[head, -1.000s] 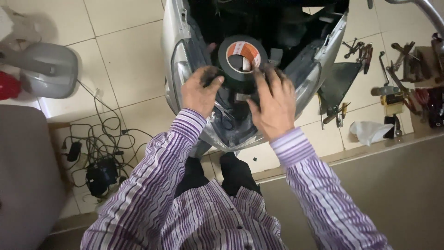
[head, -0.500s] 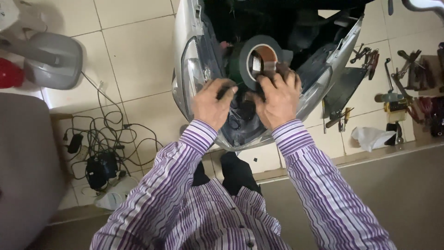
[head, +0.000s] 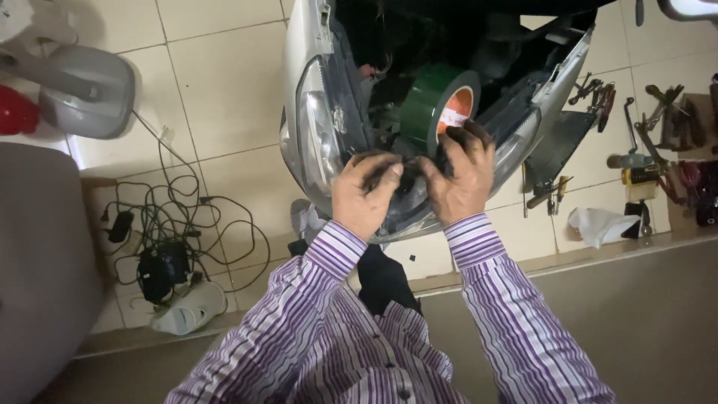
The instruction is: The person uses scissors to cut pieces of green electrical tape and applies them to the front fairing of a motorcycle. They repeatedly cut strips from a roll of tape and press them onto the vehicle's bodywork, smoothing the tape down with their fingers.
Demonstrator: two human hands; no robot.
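Tape roll [head: 436, 105] rests above both hands [head: 364, 196] [head: 461, 179], fingers seemingly pinching dark wiring [head: 407, 166].

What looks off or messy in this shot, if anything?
The scooter front fairing is opened up, its dark insides exposed, with a green tape roll propped inside on edge. Left hand and right hand work just below it. Tools lie scattered on the tiles, and tangled cables sprawl by a sandal.

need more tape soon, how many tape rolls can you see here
1: a dark green tape roll rests in the opened scooter front, just above both hands. Others may be hidden inside.
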